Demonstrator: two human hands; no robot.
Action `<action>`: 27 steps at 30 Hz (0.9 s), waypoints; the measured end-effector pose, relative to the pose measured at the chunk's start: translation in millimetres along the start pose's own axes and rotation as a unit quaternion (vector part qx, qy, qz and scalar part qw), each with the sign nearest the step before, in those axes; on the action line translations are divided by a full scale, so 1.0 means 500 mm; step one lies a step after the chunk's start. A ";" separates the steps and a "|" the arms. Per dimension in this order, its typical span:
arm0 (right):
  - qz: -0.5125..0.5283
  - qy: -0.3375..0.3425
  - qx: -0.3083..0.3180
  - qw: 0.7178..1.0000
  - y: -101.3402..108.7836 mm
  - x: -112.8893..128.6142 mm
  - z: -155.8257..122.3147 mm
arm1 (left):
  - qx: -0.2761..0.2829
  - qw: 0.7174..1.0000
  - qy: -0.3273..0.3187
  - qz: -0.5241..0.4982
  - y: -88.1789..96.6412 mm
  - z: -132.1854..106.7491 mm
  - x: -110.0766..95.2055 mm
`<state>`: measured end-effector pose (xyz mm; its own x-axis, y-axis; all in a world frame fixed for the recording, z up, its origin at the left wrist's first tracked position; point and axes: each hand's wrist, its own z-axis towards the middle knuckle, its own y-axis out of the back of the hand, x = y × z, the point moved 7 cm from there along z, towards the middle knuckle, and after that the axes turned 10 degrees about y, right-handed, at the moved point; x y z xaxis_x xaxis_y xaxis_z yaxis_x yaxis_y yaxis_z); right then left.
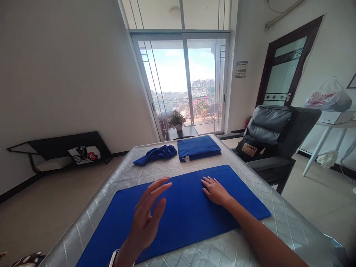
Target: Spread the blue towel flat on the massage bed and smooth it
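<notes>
A flat blue cloth [183, 215] lies spread over the near part of the silver quilted table cover [211, 248]. My right hand [215, 190] rests palm down on the cloth's right half, fingers stretched out. Raised above its left half is my left hand [148, 215], thumb apart from the fingers and nothing in it. Beyond the cloth sits a neatly folded blue stack of fabric [198, 147] with a white tag at its near edge. Left of that stack lies a crumpled blue cloth [156, 154].
A dark leather armchair [268, 129] with a black bag on it stands close to the table's right side. Behind the table's far end is a potted plant [177, 119] on a dark chair. A low black shelf [58, 148] runs along the left wall.
</notes>
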<state>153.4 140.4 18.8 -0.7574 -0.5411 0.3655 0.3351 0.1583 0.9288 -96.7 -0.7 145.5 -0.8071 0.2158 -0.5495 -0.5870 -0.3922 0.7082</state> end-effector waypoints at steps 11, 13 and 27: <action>-0.004 -0.005 -0.032 0.999 0.009 0.012 0.000 | 0.132 0.979 0.019 0.154 -0.263 0.198 0.144; -0.008 -0.002 -0.038 0.999 0.010 0.021 0.002 | 0.129 0.977 0.020 0.170 -0.288 0.200 0.167; -0.019 0.058 -0.021 0.998 -0.084 0.161 0.197 | 0.152 0.963 -0.033 0.219 -0.369 0.176 0.238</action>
<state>23.0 171.7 15.1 -0.7008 -0.6387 0.3176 0.3322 0.1018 0.9377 -90.0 176.0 -11.4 -0.9780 0.1496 -0.1457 -0.1719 -0.1810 0.9683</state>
